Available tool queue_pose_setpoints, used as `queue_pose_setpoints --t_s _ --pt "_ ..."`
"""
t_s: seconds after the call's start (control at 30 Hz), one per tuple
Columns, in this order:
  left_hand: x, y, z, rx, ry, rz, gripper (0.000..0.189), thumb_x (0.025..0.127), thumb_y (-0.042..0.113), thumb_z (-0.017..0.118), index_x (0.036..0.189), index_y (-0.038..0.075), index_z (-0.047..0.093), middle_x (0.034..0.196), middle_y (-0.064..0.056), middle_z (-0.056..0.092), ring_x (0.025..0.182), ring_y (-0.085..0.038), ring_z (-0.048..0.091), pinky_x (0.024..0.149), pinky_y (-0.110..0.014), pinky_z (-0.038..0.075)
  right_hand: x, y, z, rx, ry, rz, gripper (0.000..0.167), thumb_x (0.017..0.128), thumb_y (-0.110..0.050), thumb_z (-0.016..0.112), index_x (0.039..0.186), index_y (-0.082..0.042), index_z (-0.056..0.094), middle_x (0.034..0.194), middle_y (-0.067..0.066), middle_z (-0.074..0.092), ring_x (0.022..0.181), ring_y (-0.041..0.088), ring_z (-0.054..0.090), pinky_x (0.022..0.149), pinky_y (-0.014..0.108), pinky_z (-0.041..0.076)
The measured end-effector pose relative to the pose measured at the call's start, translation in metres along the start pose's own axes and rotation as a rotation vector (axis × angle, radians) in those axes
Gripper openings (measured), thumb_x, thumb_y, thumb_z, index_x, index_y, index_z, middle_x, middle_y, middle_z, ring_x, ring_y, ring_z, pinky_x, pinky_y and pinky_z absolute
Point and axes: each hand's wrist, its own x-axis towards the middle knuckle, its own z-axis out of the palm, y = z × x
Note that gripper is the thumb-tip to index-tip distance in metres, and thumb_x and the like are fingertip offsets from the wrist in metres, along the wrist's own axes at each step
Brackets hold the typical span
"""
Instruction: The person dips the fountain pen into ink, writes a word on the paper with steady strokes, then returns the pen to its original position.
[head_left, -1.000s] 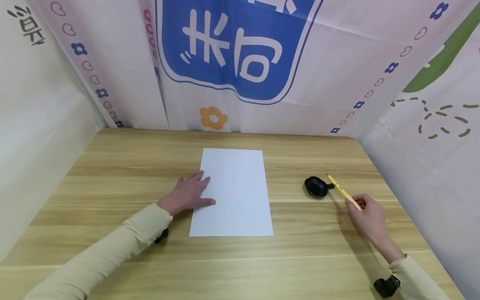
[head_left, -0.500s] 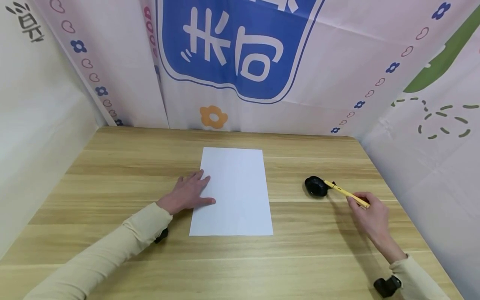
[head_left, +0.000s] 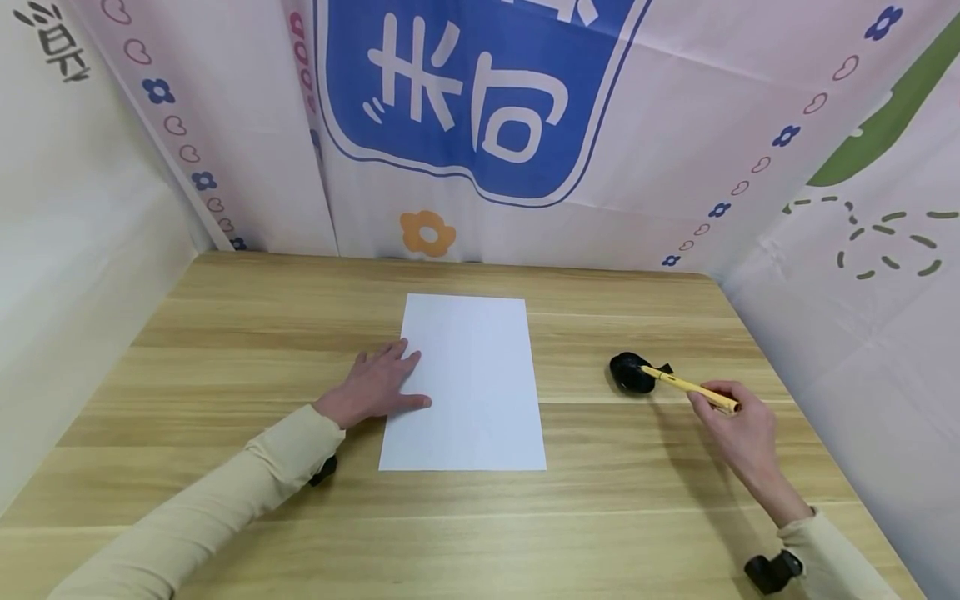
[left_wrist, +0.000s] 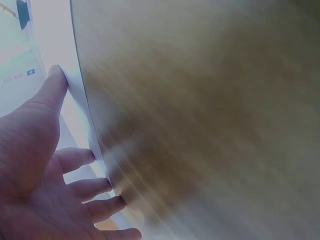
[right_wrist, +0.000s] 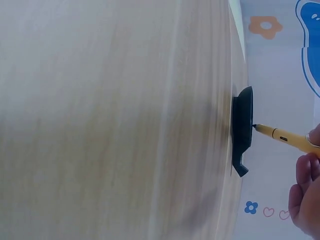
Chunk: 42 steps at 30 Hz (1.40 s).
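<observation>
A white sheet of paper (head_left: 476, 383) lies flat on the table. My left hand (head_left: 373, 387) rests over its left edge, fingers spread and thumb on the sheet; the left wrist view shows the palm side of that hand (left_wrist: 40, 170). To the right, my right hand (head_left: 742, 429) pinches a yellow pen (head_left: 686, 385) near its rear end. The pen slants left, its tip over a small black dish (head_left: 626, 379) with a short handle. In the right wrist view, the pen's dark tip (right_wrist: 256, 126) is at the rim of the dish (right_wrist: 242, 117); whether they touch I cannot tell.
The wood-grain table (head_left: 465, 533) extends to a printed cloth (head_left: 300, 167) at the back, with more cloth hanging at both sides. Small black devices sit at the left wrist (head_left: 322, 472) and right wrist (head_left: 772, 572).
The pen has swung down and left from above the dish's handle, so its tip is now over the dish. My left hand and the paper have stayed put.
</observation>
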Motion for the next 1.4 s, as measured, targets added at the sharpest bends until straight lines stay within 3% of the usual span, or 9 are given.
queue_pose_setpoints --t_s 0.1,0.2,0.43,0.73,1.4 --pt "0.0 0.0 0.0 0.0 0.002 -0.001 0.083 0.085 0.056 0.059 0.145 0.003 0.036 0.153 -0.026 0.025 0.14 -0.045 0.024 0.104 -0.071 0.022 0.001 -0.002 0.001 0.017 -0.003 0.016 0.021 0.081 -0.02 0.073 0.094 -0.004 0.069 0.073 -0.029 0.051 0.057 -0.004 0.044 0.049 0.018 0.036" --pt "0.0 -0.001 0.0 -0.001 0.0 -0.004 0.083 0.085 0.056 0.06 0.145 0.003 0.035 0.153 -0.025 0.024 0.14 -0.045 0.024 0.104 -0.071 0.021 0.002 -0.003 0.001 0.053 -0.018 0.029 0.023 0.083 -0.021 0.072 0.097 -0.004 0.068 0.072 -0.035 0.047 0.056 -0.003 0.047 0.047 0.018 0.037" --pt "0.0 -0.002 -0.001 -0.001 -0.003 -0.008 0.084 0.085 0.056 0.059 0.146 0.003 0.035 0.154 -0.025 0.023 0.141 -0.045 0.023 0.105 -0.071 0.02 0.005 -0.009 0.004 0.14 -0.036 0.059 0.024 0.085 -0.019 0.069 0.101 -0.002 0.066 0.073 -0.032 0.052 0.059 -0.006 0.055 0.047 0.014 0.043" --pt "0.0 -0.002 0.0 -0.005 0.001 -0.007 0.084 0.085 0.057 0.059 0.145 0.003 0.035 0.154 -0.025 0.023 0.141 -0.044 0.023 0.105 -0.071 0.02 0.013 -0.015 0.008 0.231 -0.018 0.028 0.02 0.086 -0.011 0.067 0.1 0.002 0.063 0.077 -0.03 0.055 0.071 -0.012 0.053 0.061 0.006 0.042" --pt "-0.002 0.001 -0.001 -0.02 -0.014 -0.024 0.084 0.085 0.056 0.059 0.146 0.005 0.034 0.155 -0.024 0.022 0.142 -0.044 0.021 0.107 -0.07 0.018 0.041 -0.033 0.02 0.203 -0.02 0.007 0.014 0.086 -0.014 0.064 0.093 -0.002 0.063 0.071 -0.026 0.052 0.067 -0.01 0.052 0.059 0.009 0.04"
